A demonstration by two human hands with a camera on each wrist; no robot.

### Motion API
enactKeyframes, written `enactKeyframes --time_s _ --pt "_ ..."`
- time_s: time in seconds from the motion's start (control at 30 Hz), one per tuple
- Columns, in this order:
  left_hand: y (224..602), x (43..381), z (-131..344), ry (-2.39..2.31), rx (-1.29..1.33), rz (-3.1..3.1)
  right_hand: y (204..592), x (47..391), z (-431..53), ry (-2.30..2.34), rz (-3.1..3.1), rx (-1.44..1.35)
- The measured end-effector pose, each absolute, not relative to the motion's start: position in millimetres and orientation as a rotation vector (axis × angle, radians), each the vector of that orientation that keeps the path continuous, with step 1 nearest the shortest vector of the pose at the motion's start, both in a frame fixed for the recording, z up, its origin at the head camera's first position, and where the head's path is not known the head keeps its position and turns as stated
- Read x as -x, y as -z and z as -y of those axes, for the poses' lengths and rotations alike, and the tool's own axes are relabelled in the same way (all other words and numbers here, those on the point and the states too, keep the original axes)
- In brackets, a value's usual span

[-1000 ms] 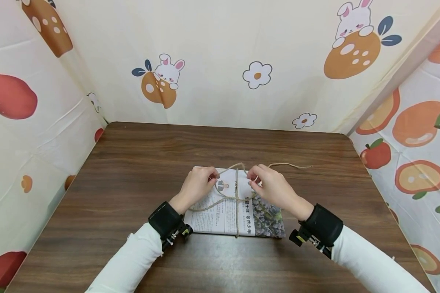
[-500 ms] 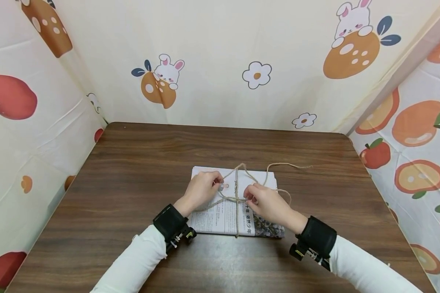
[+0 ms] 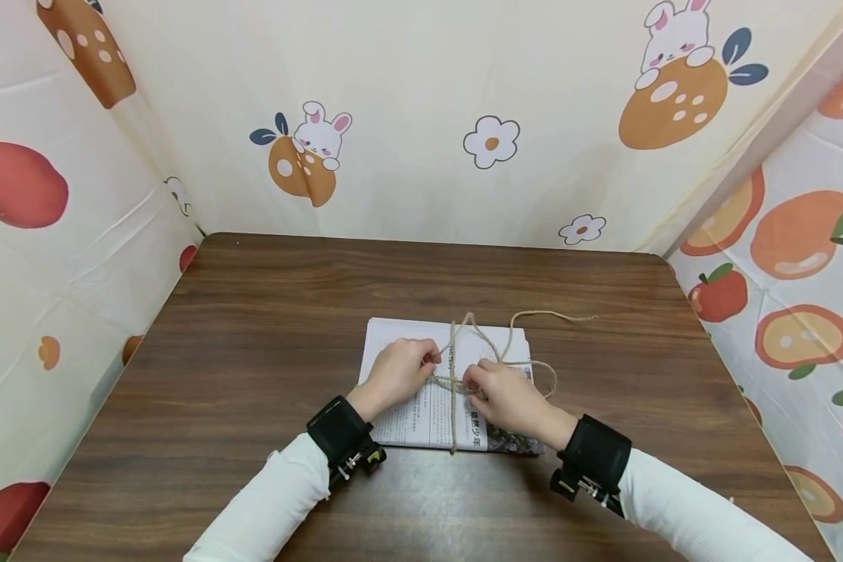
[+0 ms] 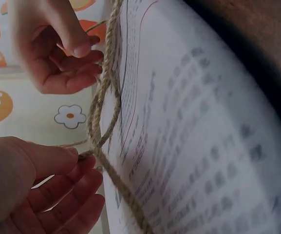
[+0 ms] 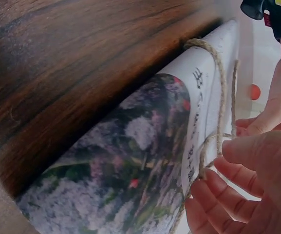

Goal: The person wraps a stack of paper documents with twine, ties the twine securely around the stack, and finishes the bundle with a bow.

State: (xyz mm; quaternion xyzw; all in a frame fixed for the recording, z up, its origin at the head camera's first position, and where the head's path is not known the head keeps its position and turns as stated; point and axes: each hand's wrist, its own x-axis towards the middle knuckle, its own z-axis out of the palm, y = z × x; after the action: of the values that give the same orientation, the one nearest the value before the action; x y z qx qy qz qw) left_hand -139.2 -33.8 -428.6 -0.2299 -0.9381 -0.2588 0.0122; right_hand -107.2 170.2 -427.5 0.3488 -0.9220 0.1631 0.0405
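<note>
A folded stack of newspapers (image 3: 407,417) lies on the table with jute twine (image 3: 453,421) crossed over it. My left hand (image 3: 402,375) is above the stack's left half. In the left wrist view, its thumb and forefinger pinch a strand of the twine (image 4: 103,109) beside the crossing. My right hand (image 3: 509,394) is over the right half, fingertips at the crossing. In the right wrist view, its fingers (image 5: 211,187) touch the twine (image 5: 222,92), with a gap between thumb and fingers. The hands partly hide the crossing.
The loose twine end (image 3: 551,314) stretches past the stack's far right corner onto the brown wooden table (image 3: 274,312). A twine loop (image 3: 551,378) sticks out at the right. Printed curtains (image 3: 407,156) stand behind and along both sides.
My right hand has let go of a strand, which now loops to the right, and moved down-left to the crossing. My left hand has moved right and toward me, still pinching twine.
</note>
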Motion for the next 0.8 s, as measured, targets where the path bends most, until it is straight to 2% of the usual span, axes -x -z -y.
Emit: enactKeyframes --time_s 0.5,0.8 --pt "429 134 29 0.748 0.799 2.993 435 105 -171 -0.398 2.824 -1.079" --pt "428 133 39 0.747 0.739 2.946 434 102 -173 -0.451 2.787 -1.077"
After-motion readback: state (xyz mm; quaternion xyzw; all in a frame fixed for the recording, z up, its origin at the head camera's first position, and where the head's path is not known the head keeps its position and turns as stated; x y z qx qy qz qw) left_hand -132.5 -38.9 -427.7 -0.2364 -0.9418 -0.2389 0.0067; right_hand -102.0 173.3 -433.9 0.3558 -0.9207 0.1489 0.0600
